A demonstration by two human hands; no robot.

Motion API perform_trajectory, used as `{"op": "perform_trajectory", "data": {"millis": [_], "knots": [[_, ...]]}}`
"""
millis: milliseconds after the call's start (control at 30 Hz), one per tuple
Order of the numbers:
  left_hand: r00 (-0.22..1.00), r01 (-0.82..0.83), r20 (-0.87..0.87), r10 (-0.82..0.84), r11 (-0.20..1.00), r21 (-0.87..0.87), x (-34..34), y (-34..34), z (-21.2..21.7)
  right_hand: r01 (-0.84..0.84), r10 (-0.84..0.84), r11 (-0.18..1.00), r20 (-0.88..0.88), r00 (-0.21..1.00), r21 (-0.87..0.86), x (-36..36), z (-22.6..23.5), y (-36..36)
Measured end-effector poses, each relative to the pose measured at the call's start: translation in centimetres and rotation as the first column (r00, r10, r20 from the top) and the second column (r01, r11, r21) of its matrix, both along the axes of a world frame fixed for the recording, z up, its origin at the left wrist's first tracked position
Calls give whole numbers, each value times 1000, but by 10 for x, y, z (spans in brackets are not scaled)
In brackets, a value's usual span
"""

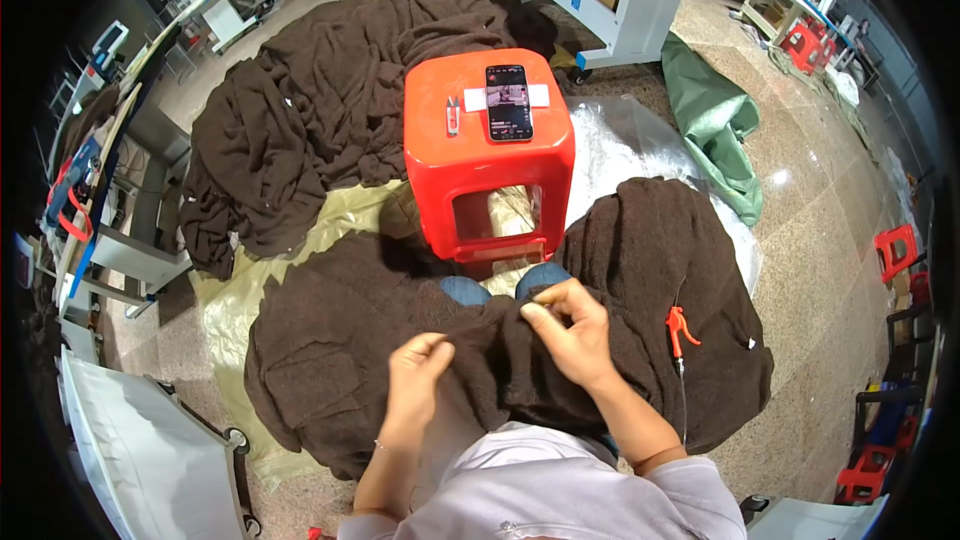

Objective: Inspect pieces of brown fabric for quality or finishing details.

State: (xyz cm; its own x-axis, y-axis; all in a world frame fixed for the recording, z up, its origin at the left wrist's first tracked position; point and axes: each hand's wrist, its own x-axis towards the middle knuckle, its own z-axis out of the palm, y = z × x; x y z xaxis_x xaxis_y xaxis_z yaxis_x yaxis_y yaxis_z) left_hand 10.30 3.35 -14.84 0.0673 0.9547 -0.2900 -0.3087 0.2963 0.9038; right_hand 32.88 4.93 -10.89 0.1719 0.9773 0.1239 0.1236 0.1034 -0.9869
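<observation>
Dark brown knitted fabric (330, 350) is heaped over my lap and spreads to both sides. My left hand (418, 368) is closed, thumb and fingers pinching at the cloth; whether something thin is also between them is too small to tell. To its right and slightly farther off, my right hand (573, 330) pinches an edge of the same fabric near my knees. Over the right-hand pile lies an orange air blow gun (680, 332) on a thin hose.
Ahead stands a red plastic stool (440, 155) bearing small thread snips (453, 116) and a phone (509, 105). Behind it, more brown fabric (300, 110) covers plastic sheeting. A white cart (150, 440) is at lower left, a green sack (710, 120) at right.
</observation>
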Motion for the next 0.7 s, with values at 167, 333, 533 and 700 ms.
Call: {"op": "perform_trajectory", "data": {"millis": [167, 333, 533, 700], "knots": [[962, -108, 248, 115, 993, -43, 0, 7, 42, -64, 55, 990, -76, 996, -128, 22, -2, 8], [860, 331, -471, -198, 918, 218, 27, 10, 61, -497, 391, 862, 492, 778, 101, -6, 34, 6], [829, 443, -373, -416, 897, -16, 5, 16, 46, -657, 661, 739, 346, 666, -145, 10, 18, 3], [922, 209, -342, -184, 977, 38, 0, 7, 40, -470, 417, 878, 339, 843, 88, 9, 11, 1]]}}
